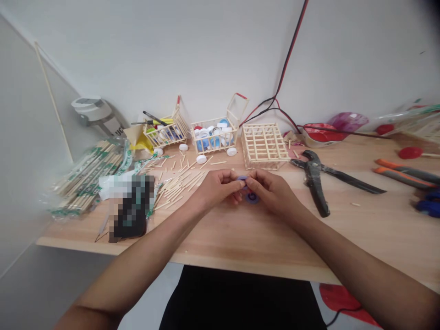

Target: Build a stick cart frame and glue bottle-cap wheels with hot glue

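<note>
My left hand (218,187) and my right hand (271,192) meet above the wooden tabletop (347,229), their fingertips pinching a small purple plastic cap (242,178). Its edge shows between my fingers, and the rest is hidden. Just below my right fingers, a second purple cap or wheel (252,197) lies flat on the wood. Loose wooden sticks (182,183) are scattered to the left of my left hand. A black pair of pliers (315,181) lies to the right of my right hand.
Small stick-built carts (215,135) holding bottle caps and a stick lattice frame (264,145) stand along the back wall. A bundle of wooden sticks in plastic wrap (89,178) lies at left. Orange-handled tools (405,176) and red-and-black wires (288,59) lie to the right and back.
</note>
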`<state>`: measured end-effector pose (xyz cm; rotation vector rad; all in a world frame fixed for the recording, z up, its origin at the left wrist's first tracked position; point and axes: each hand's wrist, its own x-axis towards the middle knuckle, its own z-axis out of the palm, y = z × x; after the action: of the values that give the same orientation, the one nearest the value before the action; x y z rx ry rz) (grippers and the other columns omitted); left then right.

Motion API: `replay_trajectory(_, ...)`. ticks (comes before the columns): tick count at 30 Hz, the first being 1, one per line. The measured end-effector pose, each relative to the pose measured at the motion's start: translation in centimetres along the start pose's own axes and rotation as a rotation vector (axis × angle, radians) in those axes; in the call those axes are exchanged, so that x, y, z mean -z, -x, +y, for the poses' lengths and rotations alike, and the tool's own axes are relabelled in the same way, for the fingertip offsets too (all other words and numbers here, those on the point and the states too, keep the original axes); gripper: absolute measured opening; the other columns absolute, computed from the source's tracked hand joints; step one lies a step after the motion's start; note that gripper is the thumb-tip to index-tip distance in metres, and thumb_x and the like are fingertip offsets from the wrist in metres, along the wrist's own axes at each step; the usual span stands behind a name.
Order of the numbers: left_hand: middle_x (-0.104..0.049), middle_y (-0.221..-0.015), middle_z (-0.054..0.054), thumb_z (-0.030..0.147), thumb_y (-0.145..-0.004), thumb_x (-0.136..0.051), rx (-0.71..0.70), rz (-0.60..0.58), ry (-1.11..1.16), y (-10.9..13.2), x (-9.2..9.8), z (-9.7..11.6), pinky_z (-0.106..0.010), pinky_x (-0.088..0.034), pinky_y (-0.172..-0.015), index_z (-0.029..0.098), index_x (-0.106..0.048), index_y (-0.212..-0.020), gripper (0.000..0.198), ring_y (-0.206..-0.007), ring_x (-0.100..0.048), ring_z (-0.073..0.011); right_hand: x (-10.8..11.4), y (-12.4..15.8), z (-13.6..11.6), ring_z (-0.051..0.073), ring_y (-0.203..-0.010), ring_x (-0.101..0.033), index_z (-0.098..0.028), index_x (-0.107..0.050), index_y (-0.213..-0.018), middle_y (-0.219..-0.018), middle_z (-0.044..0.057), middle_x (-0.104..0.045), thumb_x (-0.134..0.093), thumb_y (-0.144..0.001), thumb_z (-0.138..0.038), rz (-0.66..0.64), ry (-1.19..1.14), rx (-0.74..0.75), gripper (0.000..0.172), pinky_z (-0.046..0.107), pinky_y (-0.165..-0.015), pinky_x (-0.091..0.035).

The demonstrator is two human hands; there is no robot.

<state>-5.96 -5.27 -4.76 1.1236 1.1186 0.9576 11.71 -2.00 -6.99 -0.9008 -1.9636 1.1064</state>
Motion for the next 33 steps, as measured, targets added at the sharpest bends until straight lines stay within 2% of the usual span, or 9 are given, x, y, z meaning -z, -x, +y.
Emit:
replay_trajectory(3, -0.071, -0.076, -0.004, 0.027, -0.084, -0.064, -0.097, 0.075, -0.095, 0.0, 0.8, 0.3, -0.020, -0.048, -0.047, 0.012, -0.064, -0.086, 0.015, -0.053, -0.061, -0.0094, 0.3, -0.1, 0.0, 0.014, -0.065, -0.054, -0.021, -0.057, -0.080, -0.071, 0.000, -0.059, -0.051, -0.093, -0.040, 0.067, 0.001, -0.026, 0.024, 0.027, -0.060, -0.041)
replay_trajectory(7, -0.070, -0.080, -0.003, 0.016, -0.085, -0.057, -0.242, 0.307, -0.362, -0.1, 2.4, 0.3, -0.019, -0.045, -0.052, 0.014, -0.067, -0.094, 0.014, -0.057, -0.060, -0.0094, 0.5, -0.2, -0.2, 0.015, -0.064, -0.055, -0.021, -0.054, -0.077, -0.070, 0.001, -0.059, -0.049, -0.094, -0.038, 0.154, 0.033, -0.055, 0.024, 0.027, -0.059, -0.041)
replay_trajectory(9, -0.070, -0.083, -0.003, 0.013, -0.083, -0.057, -0.311, 0.341, -0.580, -0.1, 3.0, 0.0, -0.021, -0.046, -0.060, 0.015, -0.070, -0.094, 0.016, -0.065, -0.061, -0.0114, 0.5, -0.2, -0.3, 0.015, -0.064, -0.055, -0.021, -0.055, -0.079, -0.070, 0.001, -0.060, -0.048, -0.094, -0.038, 0.133, 0.059, -0.062, 0.024, 0.027, -0.059, -0.041)
replay_trajectory(13, -0.069, -0.099, -0.005, 0.009, -0.080, -0.062, -0.431, 0.220, -0.926, -0.2, 2.9, -0.8, -0.028, -0.047, -0.079, 0.018, -0.071, -0.103, 0.026, -0.085, -0.062, -0.0168, 0.4, -0.2, -0.2, 0.015, -0.062, -0.054, -0.021, -0.056, -0.079, -0.068, 0.000, -0.060, -0.048, -0.094, -0.038, 0.108, 0.128, -0.065, 0.024, 0.028, -0.060, -0.040)
replay_trajectory(18, -0.064, -0.101, -0.005, 0.011, -0.083, -0.060, -0.465, 0.040, -1.051, -0.2, 2.5, -1.3, -0.030, -0.046, -0.080, 0.018, -0.072, -0.096, 0.019, -0.091, -0.061, -0.0186, 0.5, -0.1, 0.0, 0.014, -0.057, -0.052, -0.022, -0.053, -0.073, -0.062, -0.002, -0.058, -0.048, -0.093, -0.041, 0.081, 0.152, -0.075, 0.028, 0.028, -0.058, -0.038)
replay_trajectory(21, -0.066, -0.094, -0.004, 0.008, -0.082, -0.061, -0.468, 0.004, -1.026, -0.2, 2.5, -1.1, -0.029, -0.045, -0.080, 0.017, -0.072, -0.089, 0.016, -0.090, -0.062, -0.0178, 0.6, -0.2, 0.2, 0.014, -0.057, -0.052, -0.022, -0.049, -0.069, -0.059, -0.003, -0.057, -0.049, -0.093, -0.042, 0.051, 0.147, -0.077, 0.031, 0.028, -0.058, -0.038)
replay_trajectory(25, -0.070, -0.084, -0.002, 0.011, -0.084, -0.059, -0.363, 0.093, -0.863, 0.0, 2.4, -0.7, -0.028, -0.046, -0.075, 0.017, -0.072, -0.097, 0.019, -0.079, -0.063, -0.0152, 0.7, -0.3, 0.2, 0.014, -0.056, -0.051, -0.022, -0.050, -0.070, -0.059, -0.003, -0.056, -0.048, -0.092, -0.041, 0.036, 0.147, -0.070, 0.030, 0.027, -0.058, -0.038)
replay_trajectory(29, -0.063, -0.065, 0.001, 0.018, -0.087, -0.058, -0.102, 0.083, -0.399, 0.1, 2.2, -0.4, -0.023, -0.045, -0.057, 0.012, -0.067, -0.115, 0.030, -0.055, -0.057, -0.0101, 0.8, -0.2, 0.2, 0.014, -0.056, -0.050, -0.021, -0.053, -0.071, -0.060, -0.003, -0.057, -0.048, -0.093, -0.039, 0.046, 0.215, -0.057, 0.028, 0.027, -0.057, -0.036)
replay_trajectory(33, -0.070, -0.087, -0.007, 0.010, -0.081, -0.064, 0.005, 0.038, 0.055, 0.1, 1.9, 0.0, -0.023, -0.051, -0.065, 0.008, -0.066, -0.114, 0.033, -0.066, -0.064, -0.0103, 0.9, -0.1, 0.4, 0.015, -0.059, -0.053, -0.020, -0.060, -0.076, -0.063, -0.001, -0.062, -0.049, -0.092, -0.036, 0.072, 0.338, -0.068, 0.025, 0.027, -0.060, -0.036)
